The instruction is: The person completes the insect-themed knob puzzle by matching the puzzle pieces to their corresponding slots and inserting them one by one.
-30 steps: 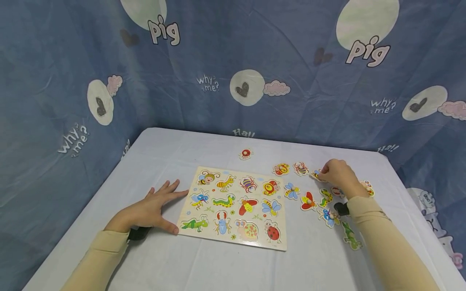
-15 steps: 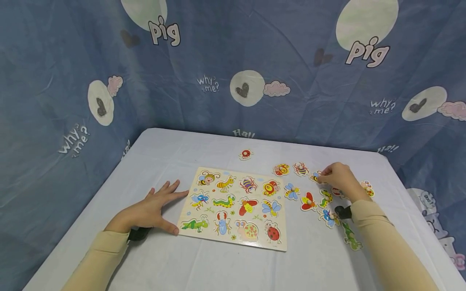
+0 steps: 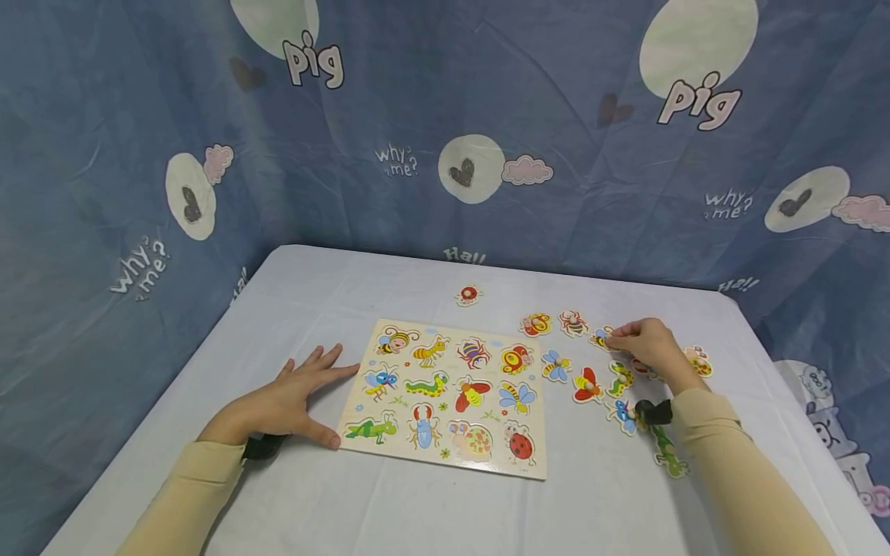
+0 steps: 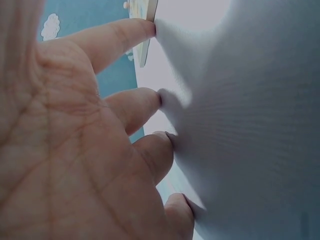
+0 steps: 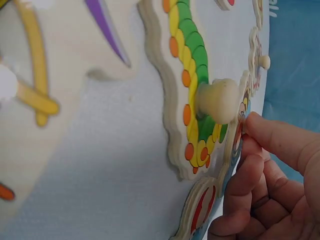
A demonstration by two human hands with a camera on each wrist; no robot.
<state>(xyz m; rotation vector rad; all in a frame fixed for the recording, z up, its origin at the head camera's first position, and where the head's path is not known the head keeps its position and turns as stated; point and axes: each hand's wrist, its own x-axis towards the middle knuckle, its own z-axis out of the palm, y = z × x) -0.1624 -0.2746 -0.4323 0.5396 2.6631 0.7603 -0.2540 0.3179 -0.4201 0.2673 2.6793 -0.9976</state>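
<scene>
My left hand (image 3: 292, 398) lies spread on the white table, thumb and index fingertip at the left edge of a wooden insect puzzle board (image 3: 438, 457). In the left wrist view its fingertips (image 4: 152, 97) press on the cloth. To the right of the board, my right hand (image 3: 650, 345) pinches a bee puzzle piece (image 3: 599, 338) between thumb and fingers; its knob is hidden by the fingers. Close by in the right wrist view is a knobbed caterpillar piece (image 5: 187, 80). A red-winged piece (image 3: 587, 384) and a blue-winged piece (image 3: 555, 366) lie nearer the board.
A spider piece (image 3: 573, 323) and a butterfly-like piece (image 3: 535, 324) lie behind the board's right corner. One red round bug piece (image 3: 469, 295) sits farther back. A green piece (image 3: 669, 454) lies beside the right sleeve (image 3: 737, 455). A blue printed curtain (image 3: 389, 208) hangs behind the table.
My right hand has tilted and shifted slightly down and right in the head view, still at the bee piece, which now shows more. My left hand and the board have stayed put.
</scene>
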